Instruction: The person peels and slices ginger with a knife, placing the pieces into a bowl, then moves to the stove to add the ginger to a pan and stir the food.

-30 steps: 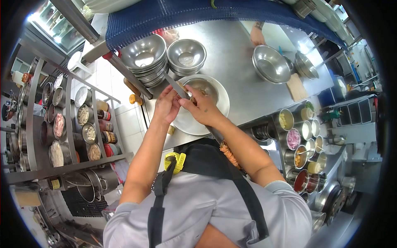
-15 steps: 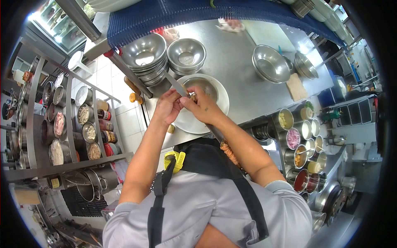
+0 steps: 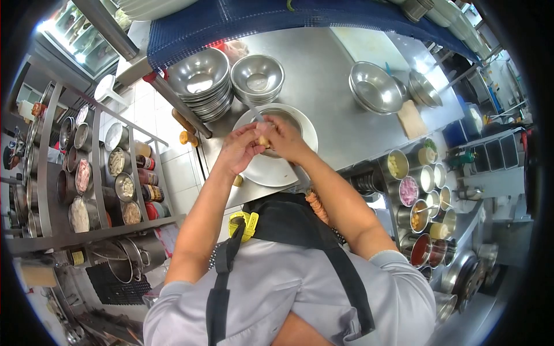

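Observation:
Over a metal bowl (image 3: 288, 117) on a large white plate (image 3: 271, 172), my two hands meet. My right hand (image 3: 284, 140) is closed on a knife (image 3: 254, 109), whose blade points up and left toward the stacked bowls. My left hand (image 3: 240, 147) is closed beside it, its fingertips pinching a small yellowish piece (image 3: 264, 140) that also touches the right fingers. What exactly the piece is cannot be made out.
Stacks of metal bowls (image 3: 199, 72) stand behind the plate. Further right are more bowls (image 3: 376, 86), a white cutting board (image 3: 369, 49) and a tan block (image 3: 411, 120). Containers of ingredients (image 3: 409, 191) line the right; a metal rack (image 3: 43, 167) stands left.
Both hands have shifted slightly, and the small yellowish piece shows more between the fingers. The knife blade has turned more upright. The pinkish bag near the cutting board is out of view.

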Motion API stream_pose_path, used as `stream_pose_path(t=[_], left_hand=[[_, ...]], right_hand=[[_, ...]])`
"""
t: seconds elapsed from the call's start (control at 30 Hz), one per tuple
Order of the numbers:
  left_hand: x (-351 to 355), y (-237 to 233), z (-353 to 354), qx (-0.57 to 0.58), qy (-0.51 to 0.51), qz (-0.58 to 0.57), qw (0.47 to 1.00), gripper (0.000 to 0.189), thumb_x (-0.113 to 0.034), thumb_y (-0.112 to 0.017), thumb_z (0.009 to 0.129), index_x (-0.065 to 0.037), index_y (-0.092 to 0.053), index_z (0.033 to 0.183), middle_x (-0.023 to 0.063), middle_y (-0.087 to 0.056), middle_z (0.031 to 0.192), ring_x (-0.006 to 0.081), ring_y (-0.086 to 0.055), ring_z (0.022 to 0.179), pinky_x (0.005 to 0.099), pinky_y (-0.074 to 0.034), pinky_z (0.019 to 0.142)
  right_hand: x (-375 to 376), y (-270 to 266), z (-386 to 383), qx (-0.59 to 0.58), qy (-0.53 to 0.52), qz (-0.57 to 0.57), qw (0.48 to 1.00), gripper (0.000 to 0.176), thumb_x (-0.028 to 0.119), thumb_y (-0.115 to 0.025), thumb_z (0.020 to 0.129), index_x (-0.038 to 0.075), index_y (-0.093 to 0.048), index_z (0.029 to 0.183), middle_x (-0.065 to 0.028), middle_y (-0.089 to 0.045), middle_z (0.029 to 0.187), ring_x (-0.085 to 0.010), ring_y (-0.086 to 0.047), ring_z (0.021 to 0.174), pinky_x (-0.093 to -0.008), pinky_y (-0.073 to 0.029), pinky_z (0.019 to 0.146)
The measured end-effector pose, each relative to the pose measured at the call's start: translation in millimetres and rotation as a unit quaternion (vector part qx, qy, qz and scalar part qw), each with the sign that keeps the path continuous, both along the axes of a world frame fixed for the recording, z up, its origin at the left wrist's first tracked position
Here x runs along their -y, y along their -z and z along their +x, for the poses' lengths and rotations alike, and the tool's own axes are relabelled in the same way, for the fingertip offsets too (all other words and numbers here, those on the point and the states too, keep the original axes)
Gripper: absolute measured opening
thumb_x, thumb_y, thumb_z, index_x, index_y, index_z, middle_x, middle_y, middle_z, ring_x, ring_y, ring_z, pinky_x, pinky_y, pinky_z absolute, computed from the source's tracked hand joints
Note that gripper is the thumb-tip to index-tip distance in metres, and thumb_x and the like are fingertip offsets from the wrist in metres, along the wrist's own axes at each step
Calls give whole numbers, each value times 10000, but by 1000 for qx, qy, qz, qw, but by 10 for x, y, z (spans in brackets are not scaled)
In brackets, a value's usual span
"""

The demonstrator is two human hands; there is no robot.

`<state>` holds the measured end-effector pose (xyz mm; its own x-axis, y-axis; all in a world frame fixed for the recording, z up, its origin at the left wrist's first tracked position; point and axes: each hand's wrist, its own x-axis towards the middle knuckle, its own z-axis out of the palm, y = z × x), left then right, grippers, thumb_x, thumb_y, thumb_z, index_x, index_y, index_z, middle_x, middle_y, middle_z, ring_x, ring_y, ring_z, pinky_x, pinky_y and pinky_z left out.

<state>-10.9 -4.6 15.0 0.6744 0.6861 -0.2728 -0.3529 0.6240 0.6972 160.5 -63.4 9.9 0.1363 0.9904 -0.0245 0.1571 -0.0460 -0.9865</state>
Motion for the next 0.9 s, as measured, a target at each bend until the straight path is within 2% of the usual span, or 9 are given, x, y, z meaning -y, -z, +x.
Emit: stream_pose_path(t=[0.1, 0.2, 0.3, 0.4, 0.6, 0.7, 0.77, 0.9], left_hand=[[41, -8, 12, 52, 2, 0, 999, 356, -46, -626, 946, -12, -581, 1297, 88, -687, 1077, 183, -685, 961, 340, -591, 833], [26, 49, 23, 83, -13, 4, 996, 383, -82, -625, 961, -34, -565, 1336, 84, -680, 1126, 180, -672, 1007, 349, -575, 874], [-101, 174, -43, 74, 1, 28, 997, 393, -118, -616, 974, -42, -560, 1356, 76, -664, 1178, 177, -644, 1052, 365, -541, 927], [-192, 267, -75, 45, -4, 43, 998, 383, -107, -603, 976, -41, -569, 1352, 72, -665, 1180, 178, -646, 1052, 370, -539, 930], [-177, 77, -85, 0, 0, 56, 998, 389, -77, -590, 971, -22, -565, 1355, 63, -666, 1173, 185, -648, 1061, 376, -539, 933], [-158, 87, -99, -12, 7, 67, 998, 411, -71, -596, 967, -15, -547, 1372, 70, -654, 1204, 190, -644, 1075, 377, -538, 933], [-92, 98, -92, -22, 6, 80, 997, 433, -64, -604, 962, -13, -531, 1386, 74, -644, 1221, 193, -640, 1086, 377, -539, 931], [-61, 95, -122, -14, 49, 129, 990, 451, -54, -613, 965, -12, -504, 1401, 72, -632, 1224, 194, -634, 1096, 381, -537, 924]], right_hand=[[12, -163, 159, -174, 14, -99, 980, 526, 358, -603, 1014, -3, -527, 1390, -33, -627, 958, -116, -600, 801, -235, -506, 710], [67, -283, 131, -111, -22, -47, 992, 557, 366, -609, 999, -5, -527, 1407, -38, -605, 917, -124, -578, 772, -257, -499, 699], [172, -339, -57, 116, 1, -50, 992, 629, 436, -605, 966, -15, -529, 1398, -181, -695, 1027, -284, -683, 897, -367, -525, 810], [212, -311, -156, 157, -19, 41, 987, 687, 436, -592, 968, -23, -457, 1460, -205, -696, 1023, -313, -688, 916, -383, -524, 816], [240, -382, -163, 162, -39, 19, 986, 689, 416, -580, 979, -26, -420, 1482, -225, -707, 974, -335, -704, 916, -407, -529, 830], [214, -314, -139, 134, -34, 17, 990, 681, 415, -593, 976, -21, -436, 1476, -214, -710, 968, -306, -705, 890, -388, -531, 826], [152, -207, -113, 65, -38, -16, 997, 677, 416, -601, 973, -18, -448, 1470, -210, -707, 1007, -280, -706, 898, -370, -535, 830], [202, -433, -122, -26, -42, -69, 996, 667, 414, -607, 969, -10, -465, 1464, -201, -700, 1080, -245, -710, 926, -338, -543, 839]])
